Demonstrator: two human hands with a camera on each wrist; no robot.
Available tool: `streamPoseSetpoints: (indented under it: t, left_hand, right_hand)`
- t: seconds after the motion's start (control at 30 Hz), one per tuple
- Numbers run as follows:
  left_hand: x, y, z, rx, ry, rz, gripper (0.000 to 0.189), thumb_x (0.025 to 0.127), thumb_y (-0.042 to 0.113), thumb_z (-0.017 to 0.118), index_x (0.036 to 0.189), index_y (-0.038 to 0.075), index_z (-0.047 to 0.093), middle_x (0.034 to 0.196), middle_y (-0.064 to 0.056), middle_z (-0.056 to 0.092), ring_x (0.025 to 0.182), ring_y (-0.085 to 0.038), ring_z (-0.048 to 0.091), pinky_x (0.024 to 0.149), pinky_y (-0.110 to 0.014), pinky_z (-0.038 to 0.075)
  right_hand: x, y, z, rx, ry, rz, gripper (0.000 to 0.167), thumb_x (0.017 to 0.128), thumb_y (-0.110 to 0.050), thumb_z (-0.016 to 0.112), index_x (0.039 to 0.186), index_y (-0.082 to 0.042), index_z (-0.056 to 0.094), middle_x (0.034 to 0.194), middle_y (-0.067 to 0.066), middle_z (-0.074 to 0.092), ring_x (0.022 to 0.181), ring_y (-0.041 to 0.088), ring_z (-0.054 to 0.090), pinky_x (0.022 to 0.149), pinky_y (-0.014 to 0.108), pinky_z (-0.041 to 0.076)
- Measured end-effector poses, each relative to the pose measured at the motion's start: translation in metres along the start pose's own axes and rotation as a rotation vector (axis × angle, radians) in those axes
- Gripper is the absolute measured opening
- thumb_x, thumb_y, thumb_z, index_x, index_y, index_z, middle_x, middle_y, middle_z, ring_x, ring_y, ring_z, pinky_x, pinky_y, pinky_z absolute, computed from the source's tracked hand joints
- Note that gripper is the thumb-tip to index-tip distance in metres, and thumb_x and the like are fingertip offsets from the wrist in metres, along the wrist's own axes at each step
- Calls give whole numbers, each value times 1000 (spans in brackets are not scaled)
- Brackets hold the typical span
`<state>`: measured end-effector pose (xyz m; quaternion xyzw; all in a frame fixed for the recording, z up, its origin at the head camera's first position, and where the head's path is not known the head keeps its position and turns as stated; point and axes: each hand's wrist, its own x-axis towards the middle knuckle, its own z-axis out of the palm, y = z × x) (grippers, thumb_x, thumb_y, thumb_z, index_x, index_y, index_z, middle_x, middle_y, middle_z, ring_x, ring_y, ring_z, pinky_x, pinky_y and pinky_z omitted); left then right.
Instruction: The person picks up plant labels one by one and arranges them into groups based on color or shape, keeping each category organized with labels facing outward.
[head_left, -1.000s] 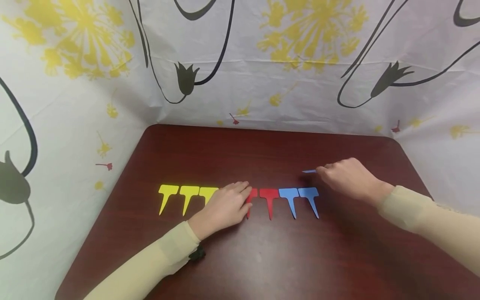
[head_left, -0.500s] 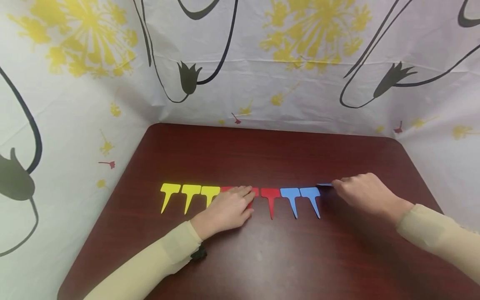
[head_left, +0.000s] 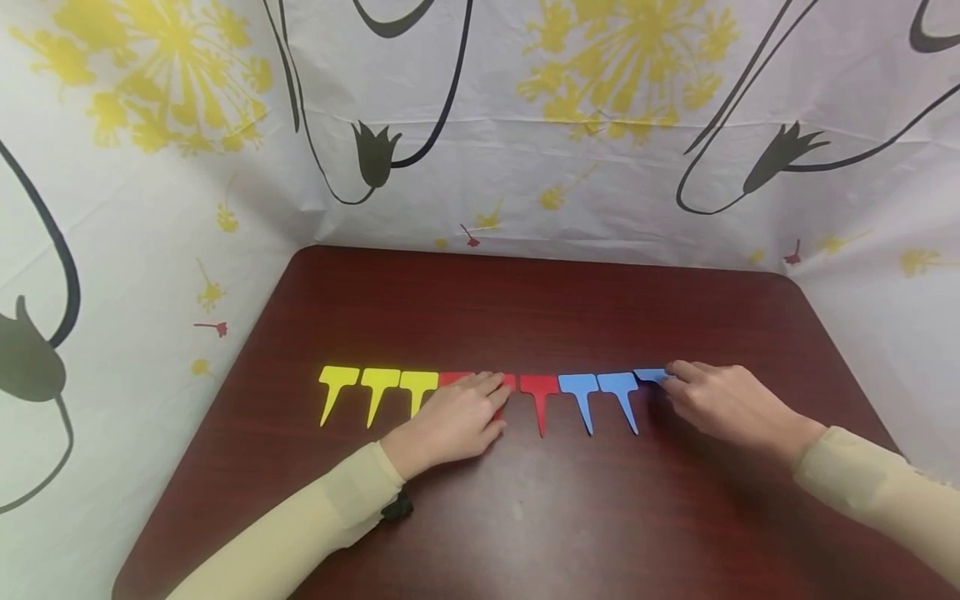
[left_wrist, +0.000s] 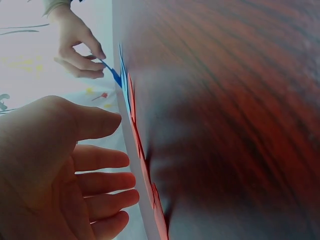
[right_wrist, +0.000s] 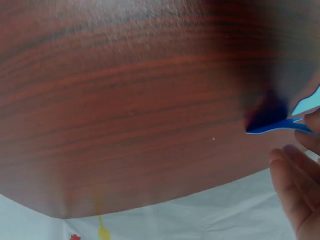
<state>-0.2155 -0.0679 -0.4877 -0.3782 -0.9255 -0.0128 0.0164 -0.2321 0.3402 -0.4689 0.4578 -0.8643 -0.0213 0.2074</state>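
My right hand (head_left: 731, 408) pinches a blue T-shaped plant label (head_left: 649, 376) at the right end of a row. In the right wrist view that blue label (right_wrist: 270, 127) is tilted, one edge down near the table. To its left lie two more blue labels (head_left: 617, 383). Three red labels (head_left: 539, 385) come after them, partly covered by my left hand (head_left: 450, 421). Its fingers (left_wrist: 107, 182) are relaxed and slightly bent, gripping nothing; whether they touch the labels cannot be told. Three yellow labels (head_left: 340, 377) form the left end, the third partly hidden by that hand.
The dark red wood-grain table (head_left: 525, 533) has rounded far corners. A white cloth (head_left: 480, 125) printed with yellow and grey flowers hangs behind it and along both sides. A black object (head_left: 397, 505) sits under the left wrist.
My right hand has come nearer and to the right, bringing the blue label to the row's right end and turning its broad face into view. The left hand has stayed nearly still.
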Motion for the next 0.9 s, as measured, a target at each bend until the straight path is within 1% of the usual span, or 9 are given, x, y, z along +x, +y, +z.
streamPoseSetpoints:
  t: [0.07,0.13,0.17,0.23,0.37,0.6,0.7,0.83,0.9]
  left_hand:
    - [0,0,0,-2,-2,1,53,99,40,60,143,9,58,149,-12,51,137,-27,48,114,-38,36]
    - [0,0,0,-5,-6,0,54,99,40,60,143,9,58,149,-12,51,137,-28,48,114,-38,36]
    - [0,0,0,-6,-8,0,54,99,40,61,143,9,58,149,-12,51,137,-28,48,114,-38,36]
    - [-1,0,0,-4,-12,0,54,99,40,61,143,9,58,149,-12,51,138,-28,47,114,-38,35]
    - [-1,1,0,1,-22,1,54,99,40,61,143,10,58,149,-12,51,138,-27,47,114,-39,35]
    - [-3,2,0,-3,-17,-2,55,98,41,62,143,10,57,149,-12,51,138,-26,47,114,-38,35]
    - [-4,2,-1,-14,-15,-8,56,98,41,62,144,10,57,150,-12,50,138,-26,47,114,-38,35]
    - [-6,2,-7,-41,-10,-36,55,98,41,62,145,12,56,151,-12,49,139,-28,46,113,-40,37]
    - [-7,2,-11,-55,6,-55,55,98,40,63,145,13,56,151,-12,49,138,-29,47,113,-41,37]
  right_hand:
    - [-3,0,3,32,-6,14,21,93,-18,47,83,-9,64,92,3,63,70,12,58,42,33,45]
    - [-6,0,6,67,-18,26,11,88,-18,60,88,-9,66,94,2,65,73,11,60,47,33,49]
    - [-7,0,9,81,-28,34,9,85,-18,65,89,-10,66,93,0,64,72,9,59,48,32,50]
    - [-9,0,13,107,-38,41,17,79,-18,73,92,-10,66,91,-3,62,70,7,57,50,31,51]
    - [-13,-1,20,136,-47,52,21,79,-20,74,96,-11,66,90,-6,59,67,2,51,51,27,49]
    - [-16,-1,18,143,-66,72,21,79,-22,74,96,-11,68,94,-5,61,68,3,53,53,29,51]
    - [-16,-2,17,134,-79,88,22,81,-30,75,94,-13,68,94,-5,62,65,1,50,52,27,50]
    - [-13,-4,17,125,-91,121,28,84,-41,75,92,-15,68,92,-6,60,61,-1,45,51,23,46]
    - [-11,-5,16,107,-73,134,31,84,-44,74,93,-14,69,94,-4,62,62,1,50,49,24,46]
